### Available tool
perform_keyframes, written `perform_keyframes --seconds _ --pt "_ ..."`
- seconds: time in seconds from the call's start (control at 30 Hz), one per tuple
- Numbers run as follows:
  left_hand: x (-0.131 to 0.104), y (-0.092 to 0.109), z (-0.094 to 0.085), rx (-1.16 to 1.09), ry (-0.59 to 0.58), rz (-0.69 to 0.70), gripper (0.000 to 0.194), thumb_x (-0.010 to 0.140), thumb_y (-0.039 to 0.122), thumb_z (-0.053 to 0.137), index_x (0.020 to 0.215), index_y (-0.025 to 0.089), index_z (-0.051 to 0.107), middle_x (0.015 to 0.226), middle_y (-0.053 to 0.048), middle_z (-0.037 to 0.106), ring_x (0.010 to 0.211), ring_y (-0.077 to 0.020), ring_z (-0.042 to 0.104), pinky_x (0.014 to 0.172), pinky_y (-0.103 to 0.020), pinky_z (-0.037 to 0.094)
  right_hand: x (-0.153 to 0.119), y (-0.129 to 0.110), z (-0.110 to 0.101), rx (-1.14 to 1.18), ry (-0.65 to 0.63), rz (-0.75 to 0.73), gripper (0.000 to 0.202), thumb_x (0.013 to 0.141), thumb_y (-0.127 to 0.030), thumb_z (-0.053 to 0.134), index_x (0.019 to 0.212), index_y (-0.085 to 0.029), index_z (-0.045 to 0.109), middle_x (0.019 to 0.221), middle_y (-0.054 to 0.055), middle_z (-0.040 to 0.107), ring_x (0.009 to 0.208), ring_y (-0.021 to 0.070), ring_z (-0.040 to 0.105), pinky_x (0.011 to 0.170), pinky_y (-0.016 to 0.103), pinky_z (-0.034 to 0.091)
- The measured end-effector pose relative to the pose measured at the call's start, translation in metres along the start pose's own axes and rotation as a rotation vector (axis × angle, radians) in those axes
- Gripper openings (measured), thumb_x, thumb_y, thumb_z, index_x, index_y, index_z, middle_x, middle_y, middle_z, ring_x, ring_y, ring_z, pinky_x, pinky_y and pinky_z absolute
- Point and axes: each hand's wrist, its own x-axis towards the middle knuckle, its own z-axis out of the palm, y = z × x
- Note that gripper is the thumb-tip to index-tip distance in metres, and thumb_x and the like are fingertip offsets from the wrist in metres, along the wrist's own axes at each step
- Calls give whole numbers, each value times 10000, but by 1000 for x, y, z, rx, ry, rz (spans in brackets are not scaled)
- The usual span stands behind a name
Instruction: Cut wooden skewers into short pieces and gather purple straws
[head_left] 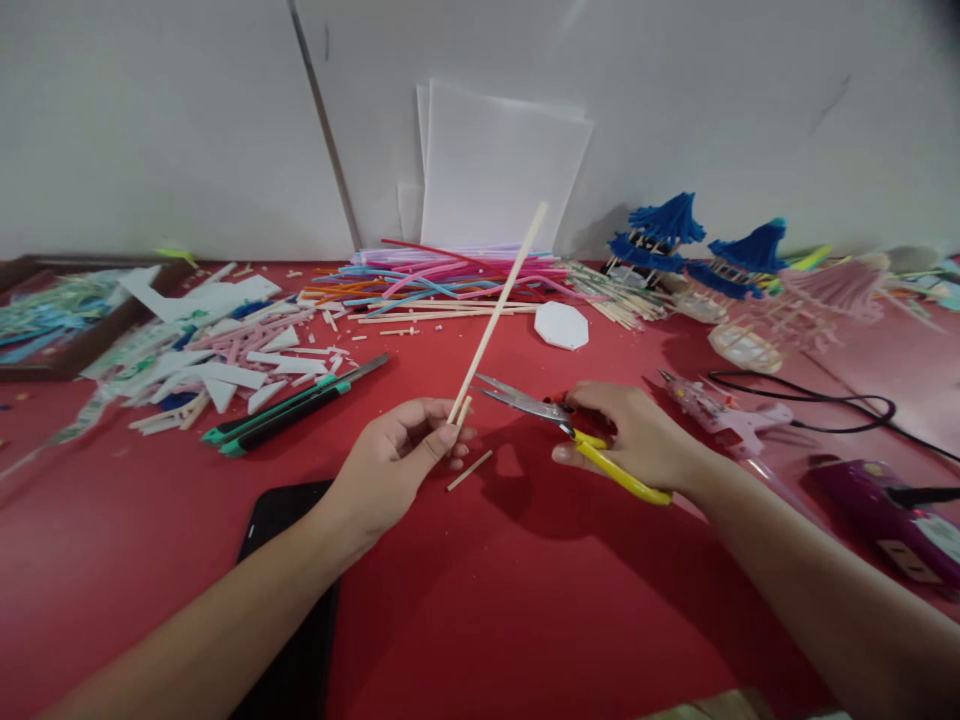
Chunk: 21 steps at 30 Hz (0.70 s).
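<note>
My left hand (401, 455) pinches a long pale wooden stick (499, 305), tilted up and to the right, along with a short stick piece (465, 411) beside it. My right hand (626, 430) is wrapped round the handles of yellow-handled scissors (525, 402). Their blades point left, slightly apart, with the tips close to the long stick; whether they touch it I cannot tell. Below the left fingertips, a cut stick piece (469, 471) lies on the red table (480, 620).
Green utility knives (296, 405) and a scrap pile (217, 340) lie left, near a black phone (289, 600). Colored stems (457, 275) and a white octagon (562, 326) are behind. Small blue-roofed models (660, 235), a corded glue gun (731, 415) and a purple power strip (885, 510) stand right.
</note>
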Motion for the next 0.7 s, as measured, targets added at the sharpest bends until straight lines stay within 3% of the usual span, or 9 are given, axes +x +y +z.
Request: perform_keyframes --seconds 0.2,0.37,0.53,0.7 --pt "4 -2 -3 -54 85 -49 175 774 299 641 904 184 622 847 -8 669 684 -75 590 687 -201 485 3 9 -1 -132 140 214 429 698 -586 580 586 -196 438 533 -22 466 493 104 387 468 235 240" --pt "6 -3 -4 -43 84 -103 191 771 310 639 895 171 600 881 -36 667 732 -101 607 687 -228 484 6 13 4 -395 141 345 422 703 -622 541 659 -202 516 665 48 600 586 181 531 497 270 277" --pt "4 0 -2 20 93 -86 185 779 320 619 886 173 590 884 -47 670 737 -115 612 663 -242 475 6 14 9 -379 176 269 417 764 -584 503 875 -188 564 870 98 629 779 244 595 601 315 386" --pt "5 1 -2 136 131 -15 193 801 328 573 900 163 557 874 -58 659 737 -132 614 652 -258 473 7 12 10 -390 232 179 395 764 -524 541 961 -182 560 939 94 617 858 251 591 693 344 428"
